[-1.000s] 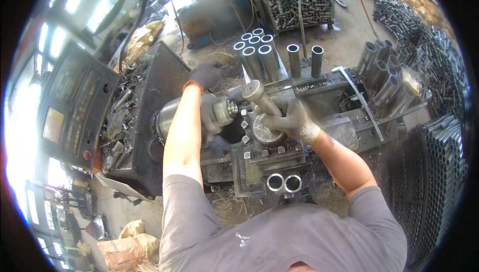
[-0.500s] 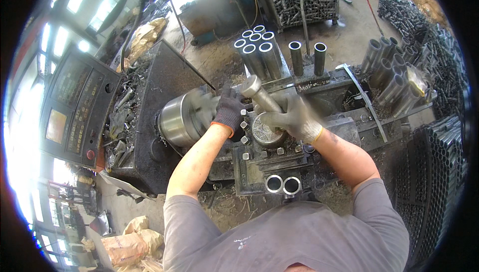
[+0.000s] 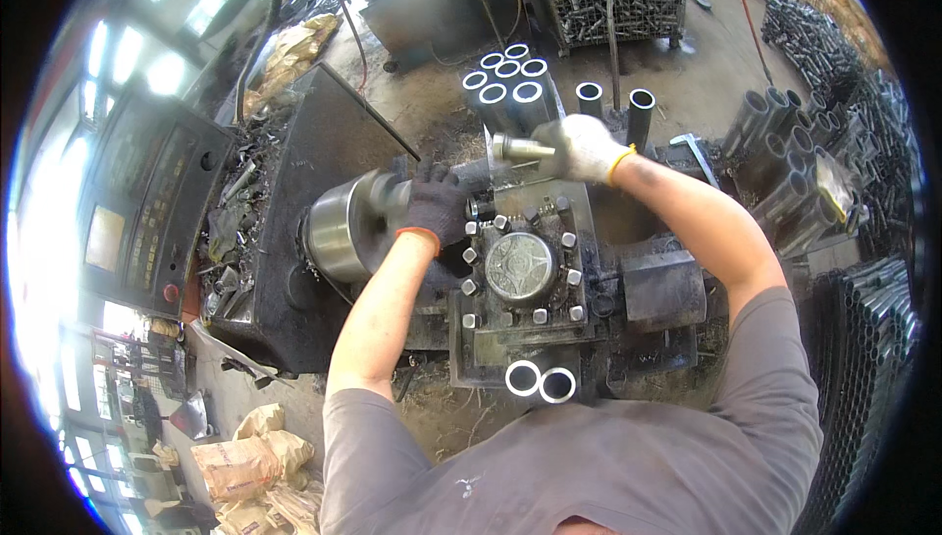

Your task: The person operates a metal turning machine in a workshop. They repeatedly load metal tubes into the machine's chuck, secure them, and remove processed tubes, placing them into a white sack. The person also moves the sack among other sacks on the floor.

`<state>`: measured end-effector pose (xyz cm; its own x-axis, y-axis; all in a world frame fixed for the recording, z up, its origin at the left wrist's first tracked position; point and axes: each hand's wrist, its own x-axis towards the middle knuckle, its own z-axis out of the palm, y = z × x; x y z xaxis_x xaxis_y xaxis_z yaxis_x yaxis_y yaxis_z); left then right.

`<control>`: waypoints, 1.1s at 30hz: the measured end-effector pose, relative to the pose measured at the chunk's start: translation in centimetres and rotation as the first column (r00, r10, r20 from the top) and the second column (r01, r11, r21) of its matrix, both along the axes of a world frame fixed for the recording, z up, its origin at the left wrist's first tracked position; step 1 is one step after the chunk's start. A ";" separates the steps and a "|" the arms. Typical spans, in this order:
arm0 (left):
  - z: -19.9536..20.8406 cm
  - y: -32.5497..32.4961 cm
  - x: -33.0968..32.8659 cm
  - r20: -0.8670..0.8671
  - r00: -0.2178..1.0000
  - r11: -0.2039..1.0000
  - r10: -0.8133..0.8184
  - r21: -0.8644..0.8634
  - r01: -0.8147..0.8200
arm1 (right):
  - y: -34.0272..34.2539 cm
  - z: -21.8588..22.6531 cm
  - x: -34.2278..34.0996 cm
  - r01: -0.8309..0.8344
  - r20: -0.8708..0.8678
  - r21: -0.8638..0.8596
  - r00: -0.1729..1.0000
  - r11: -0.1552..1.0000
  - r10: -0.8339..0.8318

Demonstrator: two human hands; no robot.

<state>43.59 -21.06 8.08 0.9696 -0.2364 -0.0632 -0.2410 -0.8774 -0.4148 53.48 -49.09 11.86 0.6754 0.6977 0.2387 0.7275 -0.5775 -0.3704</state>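
My right hand (image 3: 586, 149), in a pale glove, is closed around a short metal bar with a wider round head (image 3: 512, 148). The bar lies nearly level, its head pointing left above the lathe bed. My left hand (image 3: 438, 206), in a dark glove with an orange cuff, has its fingers curled over a grey metal tube (image 3: 473, 177) beside the shiny lathe chuck (image 3: 336, 231). Part of the tube is hidden under the glove. Below and between my hands sits the square tool post (image 3: 520, 268), ringed with several bolts around a round cap.
Several tubes (image 3: 528, 93) stand upright behind the lathe, and two more (image 3: 589, 93) to their right. Two tube ends (image 3: 540, 381) face up near my body. A caliper (image 3: 699, 160) lies right. A control panel (image 3: 137, 206) stands left; a wire bin of parts (image 3: 613, 0) stands far back.
My right hand has moved up and away from the tool post with the bar, which has swung from tilted to nearly level. My left hand stays by the chuck.
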 end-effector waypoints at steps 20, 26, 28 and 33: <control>-2.8 -0.7 0.8 0.128 0.992 0.984 -0.003 -0.179 0.026 | 4.5 -9.1 0.3 -0.300 -0.251 -0.055 0.927 0.952 0.278; -4.1 -0.3 0.1 0.239 0.970 0.975 -0.035 -0.207 0.086 | 5.3 -8.9 1.7 -0.329 -0.618 0.077 0.725 0.941 0.303; -4.1 -0.5 -0.1 0.249 0.969 0.979 -0.004 -0.197 0.055 | 5.5 -8.9 2.1 -0.341 -0.693 0.117 0.645 0.933 0.323; -3.5 -0.8 -0.6 0.207 0.976 0.970 0.062 -0.242 -0.010 | 5.2 -9.0 2.3 -0.244 -0.760 0.014 0.628 0.970 0.169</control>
